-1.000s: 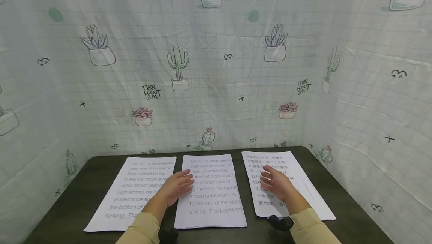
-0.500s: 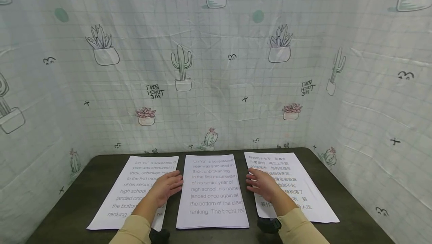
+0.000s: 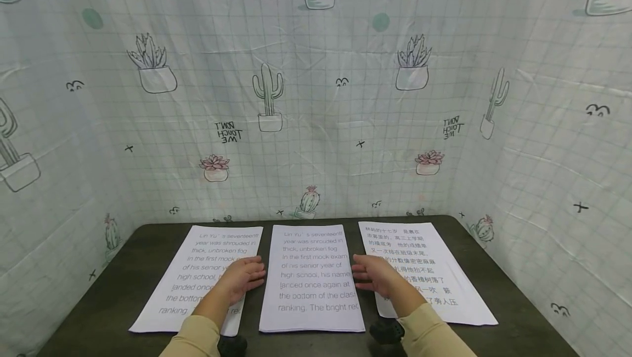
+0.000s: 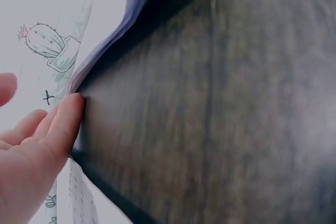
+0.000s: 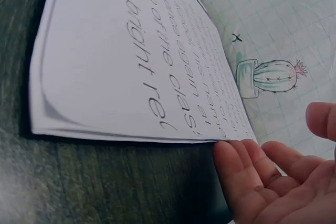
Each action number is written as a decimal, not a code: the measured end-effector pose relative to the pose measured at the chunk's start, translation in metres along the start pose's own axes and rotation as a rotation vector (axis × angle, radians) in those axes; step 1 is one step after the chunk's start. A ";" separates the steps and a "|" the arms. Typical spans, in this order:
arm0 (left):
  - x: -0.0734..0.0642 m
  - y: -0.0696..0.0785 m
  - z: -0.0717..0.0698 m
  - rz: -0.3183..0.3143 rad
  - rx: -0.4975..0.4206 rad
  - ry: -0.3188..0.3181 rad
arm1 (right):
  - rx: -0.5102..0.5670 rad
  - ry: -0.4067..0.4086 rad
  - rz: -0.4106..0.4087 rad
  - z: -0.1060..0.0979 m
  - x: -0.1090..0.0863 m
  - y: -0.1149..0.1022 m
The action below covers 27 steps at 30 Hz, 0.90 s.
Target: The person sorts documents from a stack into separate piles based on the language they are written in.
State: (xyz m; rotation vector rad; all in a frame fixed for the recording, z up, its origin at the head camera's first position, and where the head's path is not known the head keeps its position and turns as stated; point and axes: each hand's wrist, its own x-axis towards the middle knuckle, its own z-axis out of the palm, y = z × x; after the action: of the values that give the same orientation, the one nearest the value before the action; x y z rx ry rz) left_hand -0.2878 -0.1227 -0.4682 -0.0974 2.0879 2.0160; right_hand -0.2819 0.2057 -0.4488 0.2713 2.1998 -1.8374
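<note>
A stack of white paper printed in English (image 3: 311,321) lies in the middle of the dark table. Its left edge is beside the fingertips of my left hand (image 3: 239,280), whose fingers are extended over the left stack's right side. At the opposite edge, the fingertips of my right hand (image 3: 377,277) meet the middle stack, as the right wrist view shows. Both thumbs stand apart from the fingers. In the left wrist view, the fingers (image 4: 65,121) are at a paper edge (image 4: 107,38); light contact or a tiny gap, I cannot tell. Neither hand grips anything.
Another English-printed stack (image 3: 170,291) lies on the left, partly under my left forearm. On the right is a Chinese-printed stack (image 3: 444,285), partly covered by my right hand. The dark table (image 3: 103,291) ends at a cactus-patterned curtain (image 3: 316,99) on three sides.
Both hands have come down. My right hand has moved left from over the Chinese-printed stack to the middle stack's right edge; my left hand has drawn back from over the middle stack's left edge.
</note>
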 end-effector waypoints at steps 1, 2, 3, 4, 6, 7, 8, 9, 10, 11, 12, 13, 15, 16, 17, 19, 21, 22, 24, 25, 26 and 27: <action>0.000 0.000 0.001 -0.002 0.011 0.002 | -0.005 0.006 0.005 0.001 0.000 0.001; 0.000 -0.001 0.001 -0.003 0.019 0.004 | -0.009 0.013 0.010 0.001 0.000 0.001; 0.000 -0.001 0.002 -0.007 0.028 0.007 | -0.015 0.014 0.015 0.002 0.000 0.002; 0.000 -0.001 0.002 -0.010 0.036 0.009 | -0.019 0.021 0.021 0.002 0.000 0.003; 0.000 -0.002 0.003 -0.021 0.057 0.010 | -0.035 0.028 0.033 0.003 0.001 0.005; 0.000 -0.002 0.004 -0.028 0.070 0.008 | -0.045 0.032 0.038 0.003 0.000 0.005; 0.000 -0.002 0.004 -0.036 0.084 0.008 | -0.058 0.034 0.043 0.004 0.000 0.005; -0.001 -0.002 0.004 -0.042 0.099 0.005 | -0.069 0.039 0.048 0.004 0.000 0.006; -0.001 -0.002 0.004 -0.046 0.110 0.002 | -0.080 0.045 0.052 0.005 -0.001 0.006; -0.002 -0.002 0.004 -0.049 0.123 0.000 | -0.094 0.050 0.055 0.005 -0.001 0.006; -0.002 -0.002 0.005 -0.052 0.136 0.000 | -0.108 0.052 0.056 0.006 -0.002 0.006; -0.003 -0.001 0.005 -0.052 0.148 -0.001 | -0.121 0.056 0.057 0.006 -0.002 0.005; -0.003 -0.001 0.006 -0.051 0.174 0.006 | -0.146 0.060 0.061 0.007 -0.004 0.005; -0.004 0.000 0.007 -0.049 0.189 0.012 | -0.163 0.060 0.062 0.008 -0.005 0.004; -0.004 -0.001 0.008 -0.046 0.206 0.018 | -0.178 0.061 0.064 0.008 -0.005 0.004; -0.004 -0.002 0.011 -0.031 0.245 0.039 | -0.214 0.061 0.066 0.009 -0.007 0.005; -0.005 -0.004 0.014 -0.007 0.283 0.066 | -0.258 0.062 0.062 0.010 -0.009 0.005; -0.006 -0.005 0.015 0.006 0.300 0.081 | -0.280 0.062 0.056 0.011 -0.010 0.005; -0.007 -0.006 0.018 0.028 0.331 0.106 | -0.314 0.063 0.043 0.012 -0.012 0.006; -0.007 -0.007 0.018 0.033 0.342 0.116 | -0.327 0.063 0.038 0.012 -0.013 0.007; -0.008 -0.008 0.019 0.034 0.353 0.126 | -0.337 0.063 0.035 0.013 -0.014 0.007; -0.008 -0.008 0.020 0.032 0.362 0.132 | -0.344 0.063 0.033 0.013 -0.014 0.007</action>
State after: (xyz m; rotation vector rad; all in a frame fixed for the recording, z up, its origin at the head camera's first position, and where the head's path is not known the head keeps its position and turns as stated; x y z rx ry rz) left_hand -0.2758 -0.1043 -0.4743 -0.1362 2.5142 1.6538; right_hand -0.2651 0.1945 -0.4535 0.2961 2.4873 -1.4171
